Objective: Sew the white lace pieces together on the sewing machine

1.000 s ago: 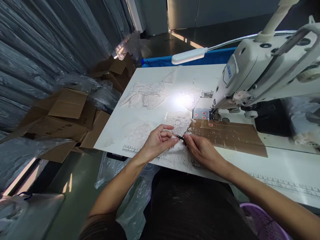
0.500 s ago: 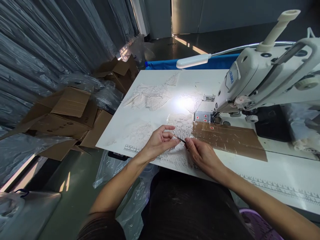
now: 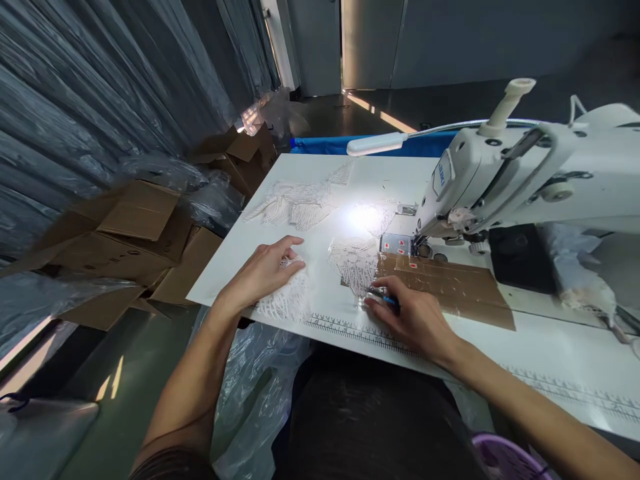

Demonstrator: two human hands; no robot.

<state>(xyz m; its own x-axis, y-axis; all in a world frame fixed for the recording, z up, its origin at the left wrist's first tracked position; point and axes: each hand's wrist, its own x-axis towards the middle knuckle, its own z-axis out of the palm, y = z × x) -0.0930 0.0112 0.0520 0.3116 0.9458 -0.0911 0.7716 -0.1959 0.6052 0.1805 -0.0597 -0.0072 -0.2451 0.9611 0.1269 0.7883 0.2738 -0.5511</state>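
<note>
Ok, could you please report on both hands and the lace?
Left hand holding white lace. Right hand gripping small tool. Second lace piece between hands. Brown strip by right hand.

JUKI [image 3: 442,176] (probably) on sewing machine [image 3: 525,210], ruler scale [image 3: 345,329] along tabletop [image 3: 318,270]

Left of my left grip [image 3: 265,272]: large brown cardboard box [image 3: 141,212], flaps open. Second cardboard box [image 3: 247,159] farther ahead on that side, also open, crumpled clear plastic sheeting [image 3: 215,203] bunched between the two. Pleated grey curtain [image 3: 150,87] hangs behind them, far left of me. Low and left, near frame corner: silvery bag [image 3: 55,440] on dark green floor [image 3: 135,387]. Below my left grip, loose clear plastic [image 3: 250,393]. Purple basket [image 3: 503,453] down below my right grip [image 3: 417,315], partly cut off. Well ahead of both: blue strip of material [image 3: 325,145], then grey door panel [image 3: 315,50].
</note>
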